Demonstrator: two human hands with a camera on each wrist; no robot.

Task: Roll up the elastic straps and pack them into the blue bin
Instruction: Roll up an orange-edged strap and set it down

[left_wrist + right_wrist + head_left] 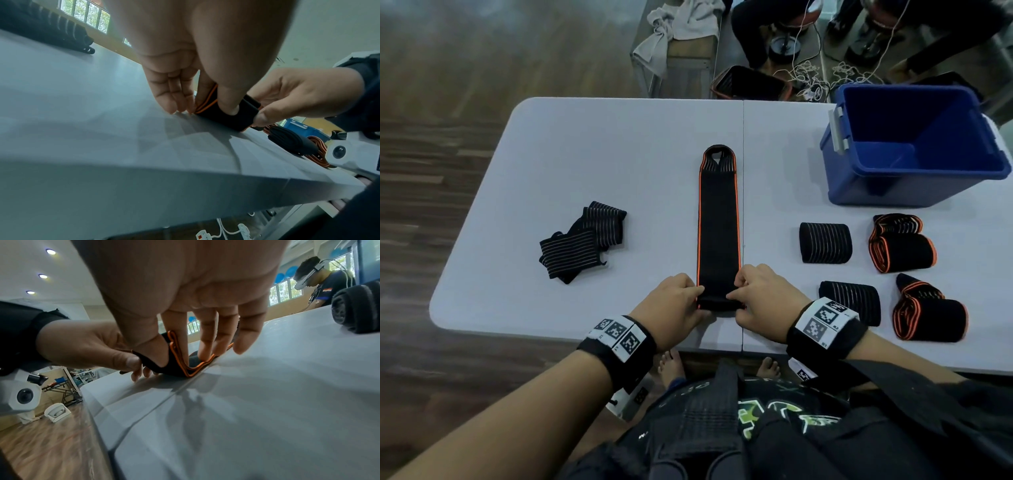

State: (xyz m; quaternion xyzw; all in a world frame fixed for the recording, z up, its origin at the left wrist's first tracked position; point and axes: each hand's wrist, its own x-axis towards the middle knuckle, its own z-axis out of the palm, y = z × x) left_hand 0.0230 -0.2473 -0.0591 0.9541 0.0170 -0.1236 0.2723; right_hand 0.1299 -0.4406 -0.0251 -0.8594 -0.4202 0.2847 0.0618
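The table (592, 144) is a pale grey, smooth plastic top with a seam down its middle. The blue bin (887, 186) stands at the table's far right corner, a hard plastic box with a grey latch on its left wall; what shows of its inside holds nothing. The strap (718, 219) lies flat along the table's seam, a long band of black elastic with orange edges and a looped, ribbed far end; its near end is turned over into a small fold at the table's front edge. The left hand (673, 303) pinches the left side of that fold, thumb on top, the other fingers straight with tips on the table. The right hand (763, 301) pinches the right side, thumb behind the fold and fingertips (203, 353) pressing down on the strap. Four rolled straps (825, 243) sit on the table's right half, below the bin: two striped black, two orange-edged. A loose striped strap (582, 240) lies crumpled on the left half.
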